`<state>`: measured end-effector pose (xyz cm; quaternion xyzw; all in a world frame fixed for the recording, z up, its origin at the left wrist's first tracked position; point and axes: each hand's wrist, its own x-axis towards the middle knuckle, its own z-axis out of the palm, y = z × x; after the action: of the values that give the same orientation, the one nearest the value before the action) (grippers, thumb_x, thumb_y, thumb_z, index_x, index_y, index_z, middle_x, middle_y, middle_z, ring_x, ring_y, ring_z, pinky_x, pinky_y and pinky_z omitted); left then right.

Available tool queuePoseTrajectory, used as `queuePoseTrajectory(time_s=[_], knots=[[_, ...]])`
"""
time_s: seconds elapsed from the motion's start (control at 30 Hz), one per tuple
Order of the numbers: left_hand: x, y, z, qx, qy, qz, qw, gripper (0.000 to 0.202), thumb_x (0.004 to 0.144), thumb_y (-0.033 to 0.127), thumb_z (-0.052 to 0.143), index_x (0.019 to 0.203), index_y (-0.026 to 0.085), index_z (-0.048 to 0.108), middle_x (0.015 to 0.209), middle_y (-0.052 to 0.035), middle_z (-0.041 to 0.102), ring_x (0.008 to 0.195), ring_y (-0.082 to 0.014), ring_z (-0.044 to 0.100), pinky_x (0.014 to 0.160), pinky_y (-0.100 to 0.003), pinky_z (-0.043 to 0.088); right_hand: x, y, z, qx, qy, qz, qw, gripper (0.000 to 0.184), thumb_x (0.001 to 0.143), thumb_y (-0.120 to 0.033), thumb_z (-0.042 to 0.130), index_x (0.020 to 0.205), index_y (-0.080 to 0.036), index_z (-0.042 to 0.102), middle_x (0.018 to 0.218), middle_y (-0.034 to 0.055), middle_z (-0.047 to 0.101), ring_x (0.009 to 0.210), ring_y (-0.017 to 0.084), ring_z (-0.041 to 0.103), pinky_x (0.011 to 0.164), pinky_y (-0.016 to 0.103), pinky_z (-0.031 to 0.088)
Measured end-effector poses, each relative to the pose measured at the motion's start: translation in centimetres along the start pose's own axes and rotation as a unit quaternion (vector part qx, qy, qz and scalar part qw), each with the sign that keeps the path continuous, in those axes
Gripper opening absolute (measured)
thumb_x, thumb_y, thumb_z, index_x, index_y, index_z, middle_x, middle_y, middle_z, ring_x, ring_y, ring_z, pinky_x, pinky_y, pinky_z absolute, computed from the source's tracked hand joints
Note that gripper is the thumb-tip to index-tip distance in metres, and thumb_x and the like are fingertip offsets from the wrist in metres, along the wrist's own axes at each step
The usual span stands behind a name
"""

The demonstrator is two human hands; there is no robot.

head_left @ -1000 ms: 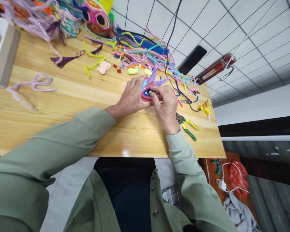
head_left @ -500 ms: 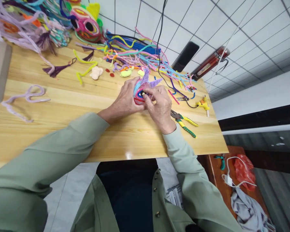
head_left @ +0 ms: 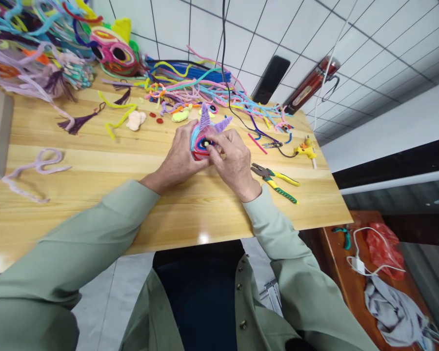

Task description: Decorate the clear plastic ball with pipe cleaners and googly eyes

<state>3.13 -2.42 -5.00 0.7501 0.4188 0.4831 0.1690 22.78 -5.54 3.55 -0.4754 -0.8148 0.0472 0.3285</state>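
A colourful pipe-cleaner animal head (head_left: 196,138), pink, blue and red with two purple horns (head_left: 205,117), is held just above the wooden table. My left hand (head_left: 176,155) wraps round its left side, fingers behind it and thumb low in front. The thumb and forefinger of my right hand (head_left: 234,163) are pinched together at the dark eye (head_left: 204,143) ringed in blue and white. A tiny pale yellow spot shows at those fingertips; whether it is pinched or part of the eye is unclear. My right fingers hide the head's right side.
Yellow-and-green pliers (head_left: 269,174) lie right of my right hand, near small snips (head_left: 272,145) and a yellow glue gun (head_left: 306,148). Pipe cleaners (head_left: 201,90) heap along the back, beside a finished-looking mask-like head (head_left: 113,51). A black cable (head_left: 225,58) hangs behind.
The view has shifted, so the hands and table items appear a little further left. Both hands keep the same hold, with my right fingertips still at the eye.
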Motion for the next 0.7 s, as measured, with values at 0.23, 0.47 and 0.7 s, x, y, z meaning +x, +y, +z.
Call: queuePoseTrajectory(time_s=[0.23,0.47,0.7], knots=[[-0.1,-0.7,0.2,-0.007,0.006,0.007,1.0,0.119,0.09,0.092,0.08,0.178,0.028,0.033,0.175,-0.0217,0.052,0.164,-0.0478,0.052,0.14,-0.074,0.041,0.1,-0.2,-0.2,0.0,0.0,0.004,1.0,0.024,0.115,-0.023,0.065,0.128,-0.029,0.084,0.122,0.0082,0.082,0.116,0.026,0.076,0.105,0.039,0.065],[0.1,0.3,-0.1,0.008,0.007,-0.007,1.0,0.12,0.088,0.086,0.088,0.176,0.026,0.035,0.174,-0.0238,0.053,0.165,-0.0471,0.052,0.141,-0.069,0.042,0.1,-0.5,-0.3,-0.001,-0.011,0.023,1.0,0.017,0.111,-0.02,0.066,0.119,-0.027,0.079,0.123,0.0084,0.08,0.114,0.026,0.076,0.104,0.041,0.065],[0.1,0.5,-0.2,0.019,0.017,-0.003,1.0,0.124,0.085,0.094,0.085,0.175,0.026,0.034,0.177,-0.0248,0.05,0.167,-0.0485,0.049,0.141,-0.071,0.041,-0.1,0.2,-0.4,0.07,0.051,0.005,0.996,0.011,0.104,-0.017,0.067,0.104,-0.026,0.072,0.104,0.0046,0.079,0.094,0.021,0.074,0.094,0.038,0.064]])
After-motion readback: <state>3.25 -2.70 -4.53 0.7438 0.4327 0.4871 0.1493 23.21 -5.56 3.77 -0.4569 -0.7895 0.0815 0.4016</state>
